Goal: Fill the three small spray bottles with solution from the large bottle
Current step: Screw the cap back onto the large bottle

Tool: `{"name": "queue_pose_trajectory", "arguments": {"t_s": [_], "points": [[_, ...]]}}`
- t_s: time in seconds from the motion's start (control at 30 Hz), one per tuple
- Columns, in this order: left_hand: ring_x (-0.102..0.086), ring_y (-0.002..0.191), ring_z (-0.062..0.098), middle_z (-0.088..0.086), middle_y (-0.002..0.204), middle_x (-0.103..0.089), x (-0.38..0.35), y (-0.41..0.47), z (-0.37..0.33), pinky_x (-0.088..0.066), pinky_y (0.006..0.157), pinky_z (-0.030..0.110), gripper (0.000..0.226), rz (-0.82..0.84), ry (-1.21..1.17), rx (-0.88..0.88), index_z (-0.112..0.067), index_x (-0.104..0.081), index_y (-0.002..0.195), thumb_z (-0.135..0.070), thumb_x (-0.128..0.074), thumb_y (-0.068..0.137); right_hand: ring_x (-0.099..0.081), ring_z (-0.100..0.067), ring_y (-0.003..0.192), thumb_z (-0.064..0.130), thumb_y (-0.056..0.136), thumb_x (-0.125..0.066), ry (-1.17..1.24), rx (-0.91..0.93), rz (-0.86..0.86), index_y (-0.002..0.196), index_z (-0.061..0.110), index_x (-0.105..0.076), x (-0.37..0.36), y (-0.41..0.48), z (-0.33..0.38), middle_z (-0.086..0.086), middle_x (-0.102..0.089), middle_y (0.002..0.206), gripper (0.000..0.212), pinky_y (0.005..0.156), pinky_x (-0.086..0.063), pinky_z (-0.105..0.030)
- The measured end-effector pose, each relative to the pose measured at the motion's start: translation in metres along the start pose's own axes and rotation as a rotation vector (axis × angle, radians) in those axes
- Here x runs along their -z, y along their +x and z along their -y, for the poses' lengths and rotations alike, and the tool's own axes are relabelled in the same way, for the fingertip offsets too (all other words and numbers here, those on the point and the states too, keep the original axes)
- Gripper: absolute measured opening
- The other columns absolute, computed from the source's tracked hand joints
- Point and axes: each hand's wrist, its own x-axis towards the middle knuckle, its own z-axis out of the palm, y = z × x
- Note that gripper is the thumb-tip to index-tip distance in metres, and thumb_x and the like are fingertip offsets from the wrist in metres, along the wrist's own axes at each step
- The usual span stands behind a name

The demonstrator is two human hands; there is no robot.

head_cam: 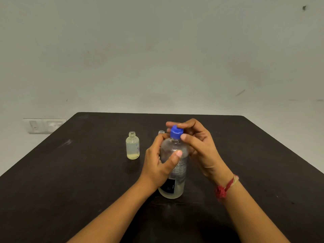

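Both hands meet at the large bottle (pixel 173 165) standing mid-table, left hand (pixel 158 165) clamped round its body, right hand (pixel 196 146) pinching the blue cap (pixel 176 132); it looks slick, fairly light, best gripped at the waist.

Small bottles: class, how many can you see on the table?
2. One small bottle stands open, left of the big bottle. Another's neck peeks out behind the left hand. A third may be hidden.

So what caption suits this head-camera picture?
Left hand steadies the large bottle while right hand grips its blue cap.
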Motion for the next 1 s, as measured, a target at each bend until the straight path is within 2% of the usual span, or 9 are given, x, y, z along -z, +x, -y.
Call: {"name": "queue_pose_trajectory", "arguments": {"t_s": [0.1, 0.2, 0.3, 0.43, 0.53, 0.7, 0.8, 0.9, 1.0], "points": [[-0.064, 0.079, 0.027, -0.002, 0.089, -0.064, -0.0004, -0.0005, -0.0014, -0.052, 0.067, 0.05, 0.056, 0.007, 0.012, 0.002, -0.01, -0.054, 0.107, -0.059, -0.061, 0.079, -0.067, -0.018, 0.096, 0.015, 0.07, -0.071, -0.03, -0.028, -0.02, 0.083, 0.023, -0.069, 0.0009, -0.0005, 0.0026, -0.002, -0.071, 0.098, 0.015, 0.078, -0.054, -0.027], [-0.064, 0.08, 0.021, -0.002, 0.089, -0.062, -0.0019, -0.0014, -0.0015, -0.053, 0.068, 0.043, 0.055, 0.033, 0.036, -0.01, -0.012, -0.054, 0.107, -0.058, -0.061, 0.079, -0.059, -0.008, 0.079, 0.014, 0.065, -0.076, -0.108, -0.007, -0.029, 0.077, 0.028, -0.064, -0.0015, -0.0005, 0.0036, 0.01, -0.062, 0.082, 0.021, 0.07, -0.052, -0.023], [-0.064, 0.082, 0.025, 0.001, 0.091, -0.062, -0.0014, -0.0001, -0.001, -0.053, 0.07, 0.051, 0.057, 0.022, 0.03, -0.023, -0.009, -0.054, 0.108, -0.059, -0.06, 0.08, -0.06, -0.009, 0.087, 0.014, 0.068, -0.074, -0.161, 0.048, -0.037, 0.081, 0.027, -0.063, -0.0049, -0.0004, 0.0003, 0.011, -0.064, 0.093, 0.022, 0.077, -0.051, -0.024], [-0.066, 0.087, 0.021, -0.002, 0.095, -0.065, -0.0004, -0.0005, -0.0003, -0.054, 0.074, 0.045, 0.054, 0.016, -0.016, -0.01, -0.01, -0.054, 0.111, -0.054, -0.062, 0.08, -0.063, -0.024, 0.105, 0.016, 0.075, -0.062, -0.09, 0.042, 0.023, 0.089, 0.022, -0.066, -0.0036, 0.0006, 0.0005, -0.008, -0.064, 0.122, 0.016, 0.087, -0.052, -0.033], [-0.066, 0.09, 0.023, -0.002, 0.096, -0.065, 0.0, -0.0004, 0.0007, -0.054, 0.076, 0.048, 0.058, 0.013, -0.021, 0.004, -0.01, -0.053, 0.112, -0.057, -0.062, 0.079, -0.066, -0.026, 0.1, 0.006, 0.082, -0.061, -0.081, 0.003, 0.018, 0.091, 0.019, -0.068, -0.0014, -0.0006, 0.0037, -0.012, -0.069, 0.112, 0.018, 0.084, -0.053, -0.034], [-0.062, 0.08, 0.021, -0.002, 0.089, -0.061, -0.0007, -0.0014, -0.001, -0.051, 0.069, 0.048, 0.051, 0.029, 0.041, -0.024, -0.01, -0.054, 0.106, -0.052, -0.062, 0.079, -0.06, -0.007, 0.078, 0.003, 0.07, -0.072, -0.175, 0.003, -0.052, 0.086, 0.02, -0.063, -0.0022, -0.0018, 0.0038, 0.01, -0.063, 0.082, 0.025, 0.07, -0.051, -0.021], [-0.063, 0.08, 0.028, 0.003, 0.089, -0.061, -0.0006, -0.0009, 0.0, -0.051, 0.068, 0.055, 0.047, 0.024, 0.032, -0.022, -0.009, -0.054, 0.106, -0.047, -0.06, 0.079, -0.062, -0.01, 0.084, 0.012, 0.069, -0.076, -0.187, 0.045, -0.053, 0.087, 0.021, -0.065, -0.0021, -0.0012, 0.0017, 0.008, -0.066, 0.088, 0.024, 0.074, -0.052, -0.023], [-0.065, 0.083, 0.027, 0.002, 0.092, -0.063, -0.0007, -0.0009, 0.0004, -0.052, 0.071, 0.054, 0.044, 0.016, 0.009, -0.01, -0.011, -0.054, 0.108, -0.044, -0.059, 0.08, -0.065, -0.025, 0.103, 0.019, 0.077, -0.063, -0.109, 0.042, -0.012, 0.096, 0.014, -0.065, 0.0007, -0.0008, -0.0007, -0.007, -0.069, 0.112, 0.02, 0.086, -0.052, -0.034], [-0.066, 0.085, 0.023, 0.0, 0.094, -0.064, -0.0004, -0.0006, 0.0007, -0.054, 0.073, 0.05, 0.048, 0.016, 0.005, -0.006, -0.011, -0.054, 0.111, -0.046, -0.06, 0.08, -0.065, -0.026, 0.103, 0.016, 0.078, -0.063, -0.061, 0.001, -0.001, 0.097, 0.012, -0.067, 0.0023, -0.0006, 0.0018, -0.012, -0.07, 0.11, 0.02, 0.085, -0.053, -0.033]]}}
